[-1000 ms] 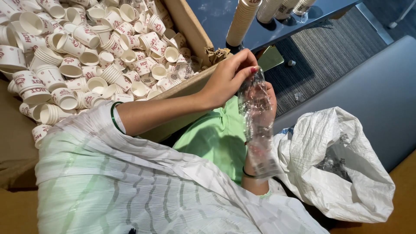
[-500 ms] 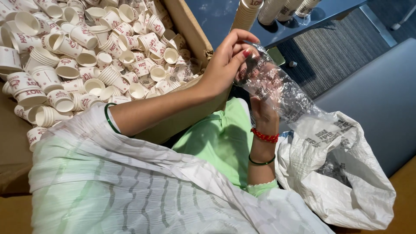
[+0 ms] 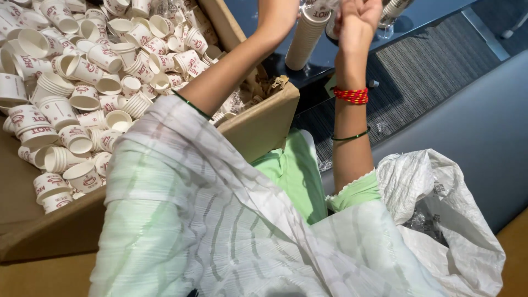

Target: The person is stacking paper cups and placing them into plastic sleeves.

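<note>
Both my arms are raised to the top edge of the view. My right hand [image 3: 357, 16] is closed in a fist, with red bangles [image 3: 352, 95] on its wrist; the clear plastic wrapper it held earlier is mostly out of view. My left hand is cut off above the frame, and only its forearm [image 3: 264, 38] shows. Just between the arms stands a tall stack of white paper cups [image 3: 305, 41] on the dark table [image 3: 434, 16].
A big cardboard box [image 3: 258, 124] at the left holds several loose white paper cups [image 3: 82, 71] with red print. A white woven sack [image 3: 451, 220] lies open at the lower right. Another wrapped cup stack [image 3: 393, 11] stands on the table.
Both hands have risen from in front of my chest to the top of the view, taking the crumpled clear wrapper up with them. The view now shows more of the box.
</note>
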